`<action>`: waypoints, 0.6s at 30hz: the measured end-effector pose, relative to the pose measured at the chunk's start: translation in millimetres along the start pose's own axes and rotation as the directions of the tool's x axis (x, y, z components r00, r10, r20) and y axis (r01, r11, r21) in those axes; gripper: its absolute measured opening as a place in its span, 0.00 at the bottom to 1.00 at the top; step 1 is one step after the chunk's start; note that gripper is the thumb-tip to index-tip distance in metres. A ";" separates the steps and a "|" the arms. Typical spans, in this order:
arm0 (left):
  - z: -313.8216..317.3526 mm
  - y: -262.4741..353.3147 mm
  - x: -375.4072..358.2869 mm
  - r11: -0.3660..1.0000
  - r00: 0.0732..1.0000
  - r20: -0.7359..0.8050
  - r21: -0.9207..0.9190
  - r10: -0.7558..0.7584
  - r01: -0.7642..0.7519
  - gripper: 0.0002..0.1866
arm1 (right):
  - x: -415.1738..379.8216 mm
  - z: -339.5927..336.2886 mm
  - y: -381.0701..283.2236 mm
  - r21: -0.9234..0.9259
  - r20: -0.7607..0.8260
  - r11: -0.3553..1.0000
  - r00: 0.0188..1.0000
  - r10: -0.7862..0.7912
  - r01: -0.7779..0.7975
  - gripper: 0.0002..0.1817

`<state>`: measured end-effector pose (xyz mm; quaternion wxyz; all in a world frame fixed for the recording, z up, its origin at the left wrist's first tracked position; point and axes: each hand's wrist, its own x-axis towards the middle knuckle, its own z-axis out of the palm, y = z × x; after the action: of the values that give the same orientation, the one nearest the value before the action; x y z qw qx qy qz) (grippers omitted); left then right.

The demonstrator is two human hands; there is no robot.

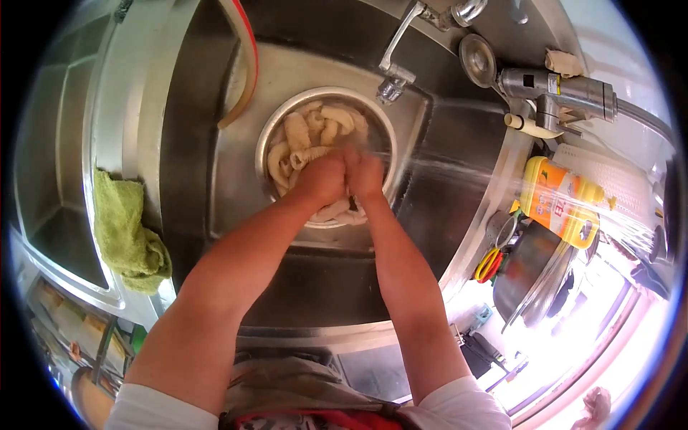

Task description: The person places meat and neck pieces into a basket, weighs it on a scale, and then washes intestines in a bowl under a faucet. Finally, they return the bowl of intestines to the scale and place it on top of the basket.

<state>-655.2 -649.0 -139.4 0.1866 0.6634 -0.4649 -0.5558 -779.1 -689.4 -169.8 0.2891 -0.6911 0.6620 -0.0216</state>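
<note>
A round metal bowl (266,147) sits in the steel sink and holds several pale, thick, tube-like pieces (297,132) that look like intestines. Over its near half, my left hand (326,178) is closed on one of these pieces, a ridged fold of which shows beside the knuckles. Right against it is my right hand (364,172), its fingers drawn in and partly blurred; whatever lies in them is hidden. More pale pieces show below my wrists, inside the near rim.
A chrome faucet (391,86) reaches over the sink (236,154) at the right rear. A red-striped hose (247,50) hangs in at the left rear. A green towel (129,229) drapes the left divider. An orange-yellow bottle (562,201) and red-yellow-handled scissors (489,264) are at right.
</note>
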 end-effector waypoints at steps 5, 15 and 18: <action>17.4 -1.7 24.6 0.924 0.974 -0.154 0.368 0.169 -0.102 0.15 | 31.1 25.0 25.1 0.112 -0.150 0.991 0.985 0.084 -0.067 0.17; 26.5 -5.9 53.2 0.495 0.991 0.010 -0.866 -0.133 0.075 0.10 | -67.4 -0.9 -16.5 0.288 -0.159 0.944 0.980 -0.118 0.161 0.23; 15.3 -2.0 35.5 0.189 0.952 0.098 -0.969 -0.290 0.157 0.09 | -59.7 14.4 -18.7 0.433 -0.118 0.896 0.992 -0.049 0.096 0.22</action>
<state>-670.0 -673.2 -165.7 0.4990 0.4917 0.0935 -0.7074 -763.6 -629.5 -152.6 0.4009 -0.6307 0.6282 -0.2165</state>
